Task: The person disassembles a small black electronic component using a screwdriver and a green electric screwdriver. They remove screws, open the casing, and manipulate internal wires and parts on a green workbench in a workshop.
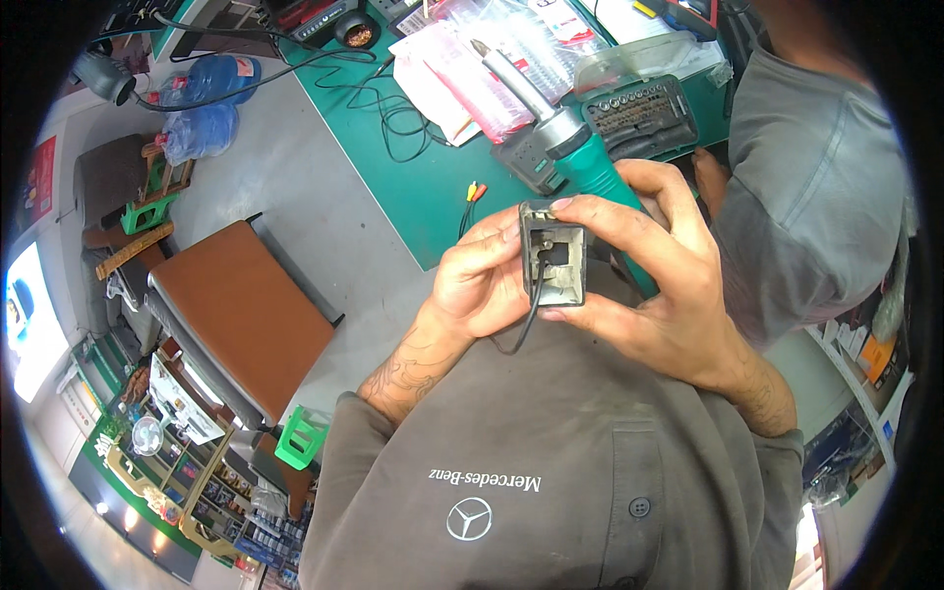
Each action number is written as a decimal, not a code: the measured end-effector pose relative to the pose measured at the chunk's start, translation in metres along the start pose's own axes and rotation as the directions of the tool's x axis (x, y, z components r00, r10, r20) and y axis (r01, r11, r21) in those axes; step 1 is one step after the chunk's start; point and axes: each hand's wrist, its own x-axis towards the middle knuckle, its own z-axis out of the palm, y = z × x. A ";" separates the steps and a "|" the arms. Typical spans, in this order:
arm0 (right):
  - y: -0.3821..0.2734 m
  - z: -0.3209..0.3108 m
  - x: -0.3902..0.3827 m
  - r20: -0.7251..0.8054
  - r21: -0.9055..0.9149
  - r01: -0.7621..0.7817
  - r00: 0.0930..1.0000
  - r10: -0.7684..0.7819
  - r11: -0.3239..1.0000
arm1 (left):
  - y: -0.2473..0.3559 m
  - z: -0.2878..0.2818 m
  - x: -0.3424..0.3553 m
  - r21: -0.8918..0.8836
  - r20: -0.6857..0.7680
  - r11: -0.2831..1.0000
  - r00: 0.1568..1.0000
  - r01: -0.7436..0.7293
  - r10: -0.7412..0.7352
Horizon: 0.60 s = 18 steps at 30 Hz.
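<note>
A small black rectangular housing (563, 291) with a pale, dirty inside is held in front of my chest, its open side facing up at me. A thin black cable (536, 307) runs out of it and loops down. My left hand (482, 275) is closed on the housing's left side, thumb near its upper edge. My right hand (678, 285) pinches its right side between forefinger and thumb. Behind that forefinger, the same hand also holds the green handle of a soldering iron (590, 162). Its metal barrel points up and left over the bench, ending in a narrow tip.
On the green bench (393, 187) lie a cable with yellow and red plugs (473, 191), a bit set (644, 113), plastic packages (472, 74) and tangled black wire (403, 118). Another person (806, 187) stands close at the right. A brown-topped table (241, 315) is at the left.
</note>
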 end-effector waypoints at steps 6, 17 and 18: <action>-0.001 0.000 0.002 0.003 -0.029 0.095 0.996 -0.095 0.995 | -0.004 0.006 0.001 -0.041 -0.014 0.999 1.000 -0.017 0.017; -0.004 0.000 0.005 -0.015 -0.003 0.059 0.998 -0.059 0.998 | -0.001 0.009 -0.003 0.041 -0.033 0.999 0.999 0.008 -0.006; -0.003 0.000 0.005 -0.015 -0.014 0.074 0.997 -0.074 0.997 | -0.003 0.009 -0.003 0.035 -0.021 0.999 1.000 -0.005 0.005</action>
